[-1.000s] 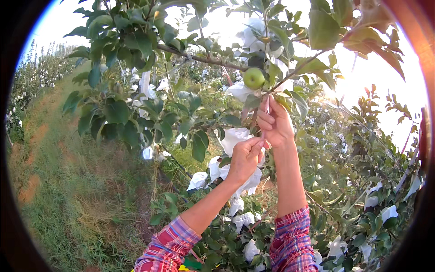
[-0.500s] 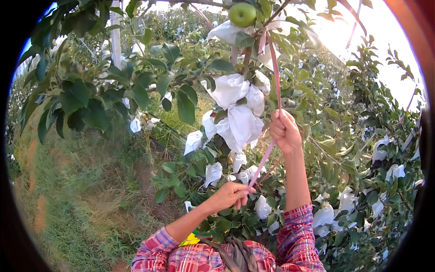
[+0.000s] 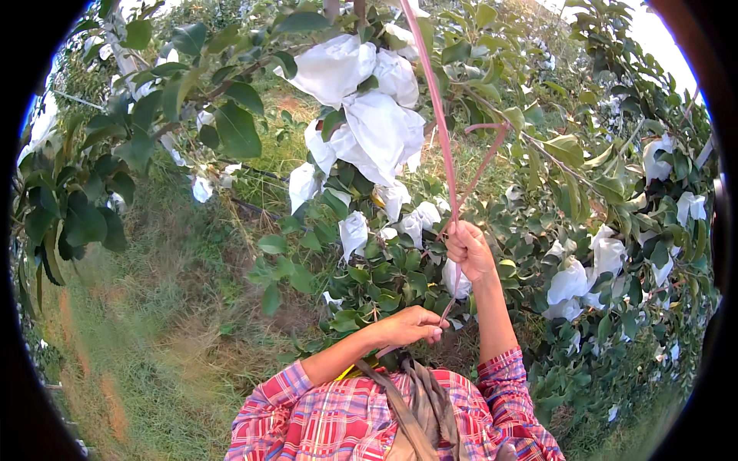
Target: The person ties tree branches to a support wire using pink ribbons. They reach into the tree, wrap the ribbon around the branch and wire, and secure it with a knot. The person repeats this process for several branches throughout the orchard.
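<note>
A long pink plastic ribbon runs down from the upper edge, drawn taut. My right hand is closed round it, in front of the leaves. Below that fist the ribbon carries on to my left hand, whose fingers pinch it near my chest. A loose, bent length of the same ribbon sticks up and to the right from my right fist. Just left of the taut stretch hangs a cluster of white bags; what they contain is hidden. Where the ribbon is fixed at its top lies out of view.
Leafy branches reach in from the upper left. More white bags hang among foliage at the right and below the cluster. A thin bare branch slants on the right. Grass covers the ground at left.
The view has tilted down, so the green apple is out of sight. My right hand is lower along the ribbon, nearer my left hand. A loose bent length now shows beside it.
</note>
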Available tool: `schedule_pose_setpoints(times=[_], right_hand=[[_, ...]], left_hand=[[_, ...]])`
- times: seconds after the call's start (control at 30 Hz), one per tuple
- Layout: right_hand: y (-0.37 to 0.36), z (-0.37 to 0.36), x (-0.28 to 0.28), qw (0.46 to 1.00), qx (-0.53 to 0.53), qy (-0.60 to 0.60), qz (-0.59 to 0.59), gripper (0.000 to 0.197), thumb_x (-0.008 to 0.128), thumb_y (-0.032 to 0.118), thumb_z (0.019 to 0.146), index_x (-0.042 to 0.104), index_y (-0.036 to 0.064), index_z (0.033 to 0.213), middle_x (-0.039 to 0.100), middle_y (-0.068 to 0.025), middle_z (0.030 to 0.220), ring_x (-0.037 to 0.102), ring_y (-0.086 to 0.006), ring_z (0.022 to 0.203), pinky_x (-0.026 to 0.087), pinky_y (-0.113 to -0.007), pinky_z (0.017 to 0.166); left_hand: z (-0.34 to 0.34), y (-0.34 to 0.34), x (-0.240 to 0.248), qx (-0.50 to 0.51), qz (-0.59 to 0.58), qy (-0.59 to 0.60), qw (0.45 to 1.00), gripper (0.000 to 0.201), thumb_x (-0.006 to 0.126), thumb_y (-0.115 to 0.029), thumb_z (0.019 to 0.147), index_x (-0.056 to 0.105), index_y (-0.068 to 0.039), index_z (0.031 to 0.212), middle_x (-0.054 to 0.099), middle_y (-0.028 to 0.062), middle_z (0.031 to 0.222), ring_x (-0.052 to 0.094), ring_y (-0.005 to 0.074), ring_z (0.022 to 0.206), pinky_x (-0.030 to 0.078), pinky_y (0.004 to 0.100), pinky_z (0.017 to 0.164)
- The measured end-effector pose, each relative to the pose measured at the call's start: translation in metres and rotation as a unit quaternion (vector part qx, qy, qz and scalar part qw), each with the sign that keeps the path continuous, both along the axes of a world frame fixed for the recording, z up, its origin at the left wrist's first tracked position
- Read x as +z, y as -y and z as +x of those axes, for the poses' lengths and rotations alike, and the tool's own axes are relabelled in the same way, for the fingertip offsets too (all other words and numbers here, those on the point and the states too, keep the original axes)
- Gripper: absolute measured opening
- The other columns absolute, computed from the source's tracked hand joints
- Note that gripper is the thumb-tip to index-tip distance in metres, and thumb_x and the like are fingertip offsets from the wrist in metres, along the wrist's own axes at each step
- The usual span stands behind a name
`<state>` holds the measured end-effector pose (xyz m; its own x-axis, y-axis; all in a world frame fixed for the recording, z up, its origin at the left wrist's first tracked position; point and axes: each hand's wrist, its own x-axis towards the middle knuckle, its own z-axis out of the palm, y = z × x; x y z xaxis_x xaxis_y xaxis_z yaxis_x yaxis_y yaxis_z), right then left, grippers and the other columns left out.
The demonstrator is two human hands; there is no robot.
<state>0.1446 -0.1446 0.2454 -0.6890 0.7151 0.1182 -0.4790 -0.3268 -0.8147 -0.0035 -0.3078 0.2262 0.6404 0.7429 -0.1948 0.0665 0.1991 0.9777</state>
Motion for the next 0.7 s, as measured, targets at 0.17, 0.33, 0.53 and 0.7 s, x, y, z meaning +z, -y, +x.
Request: schedule_pose_setpoints(times=[0.17,0.33,0.53,0.7], right_hand=[[0.006,0.007,-0.041,0.998,-0.017,0.003,-0.068,0.021,0.057,0.025,0.093,0.061,0.0045,0.091,0.033,0.0097,0.057,0.026,-0.0014,0.045,0.019,-0.019,0.04],[-0.009,-0.015,-0.066,0.992,-0.069,0.072,-0.076,0.019,0.058,0.023,0.093,0.064,0.0057,0.09,0.036,0.0104,0.055,0.026,-0.0008,0.044,0.018,-0.02,0.039],[-0.021,-0.064,-0.09,0.985,-0.09,0.131,-0.062,0.021,0.063,0.025,0.089,0.069,0.0055,0.087,0.039,0.0107,0.052,0.028,-0.0011,0.041,0.018,-0.021,0.038],[-0.043,-0.092,-0.108,0.982,-0.079,0.164,-0.052,0.021,0.065,0.026,0.087,0.07,0.0055,0.086,0.044,0.0083,0.053,0.03,-0.0017,0.04,0.021,-0.021,0.037]], left_hand=[[-0.027,-0.028,-0.005,0.142,0.021,0.002,0.99,0.035,0.053,-0.018,0.092,0.057,0.002,0.12,0.066,0.0088,0.1,0.063,0.0135,0.092,0.048,0.0281,0.084],[-0.066,-0.075,-0.007,0.406,0.024,0.016,0.913,0.032,0.059,-0.011,0.088,0.058,0.004,0.116,0.066,0.0087,0.094,0.063,0.0131,0.077,0.05,0.0244,0.069],[-0.063,-0.103,-0.002,0.507,0.088,0.06,0.856,0.036,0.063,-0.005,0.084,0.057,0.005,0.118,0.065,0.0057,0.087,0.059,0.0093,0.07,0.047,0.0218,0.063],[-0.06,-0.138,-0.031,0.53,0.097,-0.014,0.842,0.02,0.064,-0.004,0.083,0.066,0.004,0.102,0.064,0.0039,0.087,0.059,0.0087,0.073,0.046,0.0225,0.066]])
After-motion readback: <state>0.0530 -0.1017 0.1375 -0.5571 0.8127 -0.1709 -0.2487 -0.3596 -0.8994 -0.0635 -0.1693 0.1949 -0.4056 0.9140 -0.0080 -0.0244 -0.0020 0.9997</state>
